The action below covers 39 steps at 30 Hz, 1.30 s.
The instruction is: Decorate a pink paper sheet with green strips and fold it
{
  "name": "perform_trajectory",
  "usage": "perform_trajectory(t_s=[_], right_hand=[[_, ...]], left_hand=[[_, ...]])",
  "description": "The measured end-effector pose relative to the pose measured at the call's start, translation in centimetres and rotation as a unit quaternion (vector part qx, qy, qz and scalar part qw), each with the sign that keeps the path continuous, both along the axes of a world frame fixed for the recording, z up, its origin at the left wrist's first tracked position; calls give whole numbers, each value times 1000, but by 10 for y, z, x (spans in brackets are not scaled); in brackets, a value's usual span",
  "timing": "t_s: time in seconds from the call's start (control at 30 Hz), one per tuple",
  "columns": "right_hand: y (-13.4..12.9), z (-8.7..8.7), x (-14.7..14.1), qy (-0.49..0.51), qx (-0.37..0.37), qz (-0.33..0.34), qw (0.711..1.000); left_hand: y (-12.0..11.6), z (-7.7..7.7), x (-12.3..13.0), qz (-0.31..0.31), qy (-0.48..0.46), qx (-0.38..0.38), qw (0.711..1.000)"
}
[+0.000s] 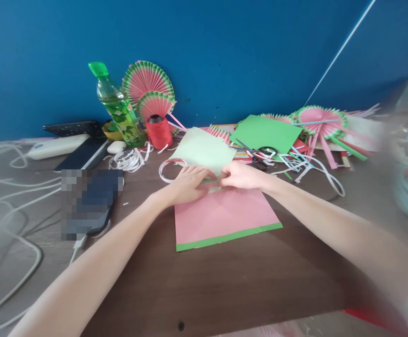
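Our loosely spread left hand (190,184) lies on the far edge of the pink paper (221,217); our right hand (241,175) curls beside it, its hold hidden. Pressed too lightly, the pale green paper (204,149) beyond our hands could slide askew.

Pink paper (221,213) with green edge (229,237)
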State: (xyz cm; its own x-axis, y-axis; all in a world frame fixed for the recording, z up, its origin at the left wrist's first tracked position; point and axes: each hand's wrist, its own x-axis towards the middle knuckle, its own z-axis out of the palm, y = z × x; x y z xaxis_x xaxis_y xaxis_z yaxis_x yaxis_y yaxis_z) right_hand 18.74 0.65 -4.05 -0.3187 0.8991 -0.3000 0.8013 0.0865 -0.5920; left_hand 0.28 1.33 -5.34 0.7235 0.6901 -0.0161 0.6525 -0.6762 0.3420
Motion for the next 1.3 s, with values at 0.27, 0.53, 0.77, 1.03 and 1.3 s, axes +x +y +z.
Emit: perform_trajectory(t_s=[0.27,0.53,0.77,1.03,1.3], right_hand=[[-7,1,-6,-67,44,-6,997],[-21,6,-12,-207,144,46,967],[-25,6,-16,-262,168,65,948],[-31,6,-18,-305,177,90,931],[-22,5,-6,-274,134,109,946]], left_hand=[[0,-2,0,1,-3,7,1000],[0,-2,0,-6,-9,6,1000],[-2,-1,-1,-5,-17,10,1000],[-4,2,0,-1,-7,3,1000],[-2,0,-1,-10,-6,14,1000]])
